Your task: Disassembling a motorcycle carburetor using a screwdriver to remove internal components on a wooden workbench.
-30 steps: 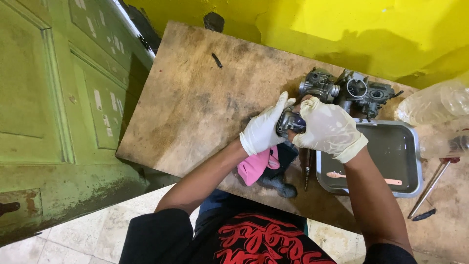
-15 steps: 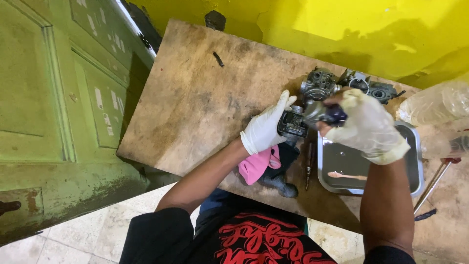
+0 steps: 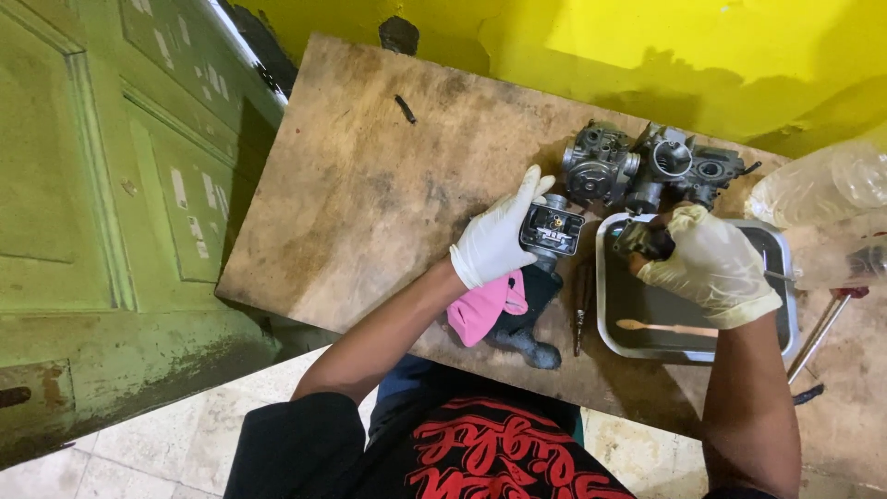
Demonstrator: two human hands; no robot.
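Observation:
My left hand (image 3: 494,238), in a white glove, grips a small grey carburetor body (image 3: 552,227) with its open underside turned up. My right hand (image 3: 713,266), also gloved, holds a dark metal cover part (image 3: 643,239) over the left end of a metal tray (image 3: 610,305). The two hands are apart, with the tray rim between them. A pink and black rag (image 3: 499,310) lies on the wooden table (image 3: 370,185) just under my left hand.
A bank of grey carburetors (image 3: 647,166) sits at the table's far side. A wooden stick (image 3: 665,326) lies in the tray, a screwdriver (image 3: 582,305) beside it. A clear plastic bottle (image 3: 832,185) and a red-handled tool (image 3: 822,323) are at right. A green door (image 3: 102,203) stands left.
My right hand has pulled the dark cover part off the carburetor body and moved it right, over the tray. The left hand keeps holding the body in place.

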